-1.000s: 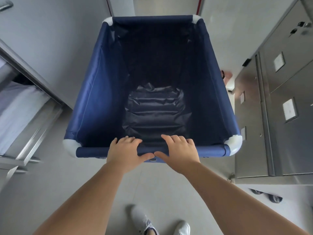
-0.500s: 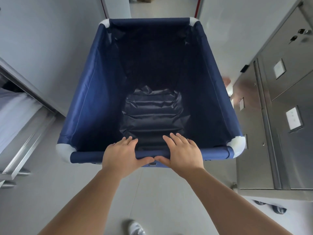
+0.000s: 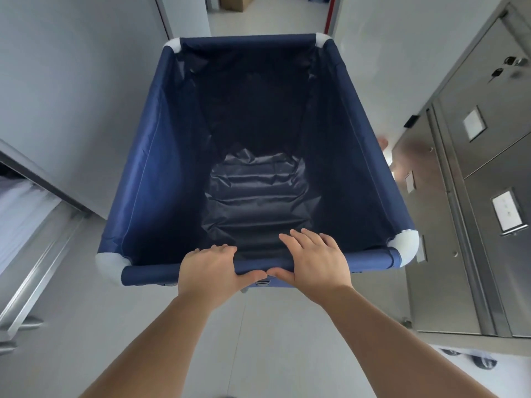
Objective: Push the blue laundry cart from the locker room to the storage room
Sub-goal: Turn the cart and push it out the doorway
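Hands are both on the near rail of the blue laundry cart [image 3: 149, 173], that's what I'm looking at from the head cam. Left hand [image 3: 208, 268] and right hand [image 3: 316, 261] sit side by side near the middle of the rail, thumbs almost touching underneath it, fingers [image 3: 304, 237] curled over the top so both are grasping the rail. Cart is right in front of me on the pale floor [image 3: 258, 340], white corner caps [image 3: 406, 244] at the corners, and nothing inside except the wrinkled dark liner [image 3: 255, 193] at the bottom. Steel lockers [image 3: 474, 196] stand close on the right, with label holders on the doors and keys in a couple of locks up top. On the left there's a grey wall [image 3: 71, 96] and a metal rack [image 3: 37, 268] with something white on it, blurry, can't tell what. Past the far end of the cart is an open doorway [image 3: 270, 15], with a cardboard box [image 3: 237, 2] on the floor beyond it.
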